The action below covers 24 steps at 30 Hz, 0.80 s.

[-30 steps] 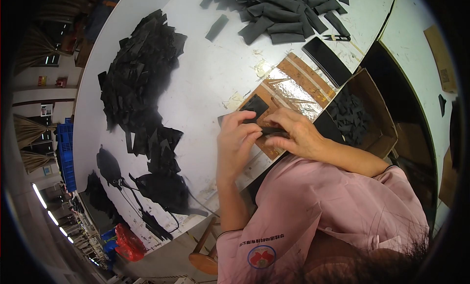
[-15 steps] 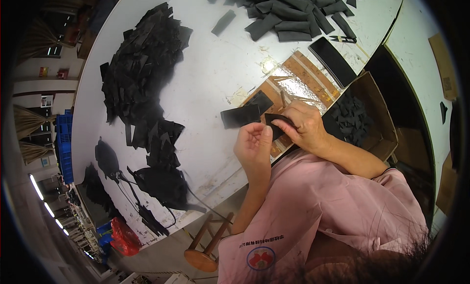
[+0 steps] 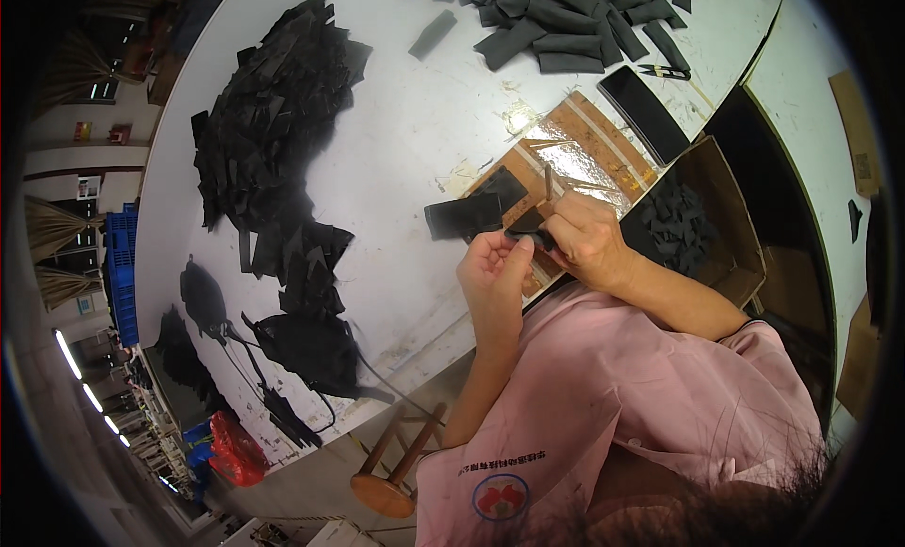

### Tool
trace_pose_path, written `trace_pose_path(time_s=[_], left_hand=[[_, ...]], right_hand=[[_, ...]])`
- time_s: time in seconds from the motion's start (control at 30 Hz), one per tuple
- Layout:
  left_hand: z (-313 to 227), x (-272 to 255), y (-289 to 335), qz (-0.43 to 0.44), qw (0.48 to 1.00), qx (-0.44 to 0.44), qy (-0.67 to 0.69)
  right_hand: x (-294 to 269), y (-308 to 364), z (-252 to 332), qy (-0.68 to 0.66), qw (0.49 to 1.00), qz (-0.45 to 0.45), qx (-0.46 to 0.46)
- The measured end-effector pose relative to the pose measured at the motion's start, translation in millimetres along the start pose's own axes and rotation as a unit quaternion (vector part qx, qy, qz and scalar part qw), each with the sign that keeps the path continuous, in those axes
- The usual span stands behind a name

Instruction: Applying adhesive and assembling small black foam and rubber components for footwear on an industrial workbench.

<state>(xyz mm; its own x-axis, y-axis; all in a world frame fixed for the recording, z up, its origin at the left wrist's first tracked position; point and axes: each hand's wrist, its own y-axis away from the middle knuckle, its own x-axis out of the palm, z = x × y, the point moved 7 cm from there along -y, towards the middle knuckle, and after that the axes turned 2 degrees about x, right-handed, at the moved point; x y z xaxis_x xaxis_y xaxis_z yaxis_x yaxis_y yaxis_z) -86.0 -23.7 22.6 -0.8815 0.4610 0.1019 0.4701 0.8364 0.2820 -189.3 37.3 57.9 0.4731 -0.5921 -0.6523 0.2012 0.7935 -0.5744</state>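
Fingertips of both hands met on one small black strip [image 3: 530, 228] just above the near edge of the brown board [image 3: 600, 121], and from my remote seat I watched that pinch closely. The left hand [image 3: 495, 267] was closed, its thumb pressed toward curled fingers at one end of the strip; the right hand [image 3: 590, 240] gripped the other side, knuckles bent over it. I judged that the two-ended hold gave control over something so small and limp, since one hand alone would have let it sag.

Two flat black pieces lay just left of the hands, one [image 3: 462, 217] partly over the white worktop [image 3: 401, 142], the other [image 3: 506, 187] on the board; I took their nearness as a matter of easy reach. The phone [image 3: 645, 114] and black snips [image 3: 666, 72] sat farther off, probably to leave elbow room, while the open carton [image 3: 747, 217], with dark scraps inside, stood close by the right forearm.

The strip itself looked matte, soft and very dark, seemingly cloth, bent where the fingers pressed. Skin covered much of it, so I could not tell its full outline or whether it was folded double.
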Motion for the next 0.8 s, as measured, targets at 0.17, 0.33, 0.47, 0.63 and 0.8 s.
trace_pose_path(time_s=[0.17, 0.33, 0.47, 0.63, 0.8], left_hand=[[6.8, -2.6, -1.7, 0.001, 0.997, -0.055, 0.046], [15.4, -9.7, -6.1, -0.033, 0.997, -0.064, 0.042], [16.7, -19.6, -7.3, -0.051, 0.998, 0.021, 0.002], [12.5, 3.0, 0.0, 0.035, 0.998, 0.040, 0.018], [10.6, -2.4, 5.3, -0.075, 0.954, 0.166, -0.238]], right_hand=[[2.6, 0.8, 6.7, 0.049, 0.997, -0.001, -0.059], [6.8, 3.5, 14.4, 0.072, 0.989, 0.033, -0.124], [6.7, -1.1, -0.4, -0.180, 0.979, 0.085, 0.039], [8.1, 6.7, -16.7, -0.320, 0.913, 0.096, 0.233], [5.9, -7.0, 8.8, -0.121, 0.989, 0.064, 0.059]])
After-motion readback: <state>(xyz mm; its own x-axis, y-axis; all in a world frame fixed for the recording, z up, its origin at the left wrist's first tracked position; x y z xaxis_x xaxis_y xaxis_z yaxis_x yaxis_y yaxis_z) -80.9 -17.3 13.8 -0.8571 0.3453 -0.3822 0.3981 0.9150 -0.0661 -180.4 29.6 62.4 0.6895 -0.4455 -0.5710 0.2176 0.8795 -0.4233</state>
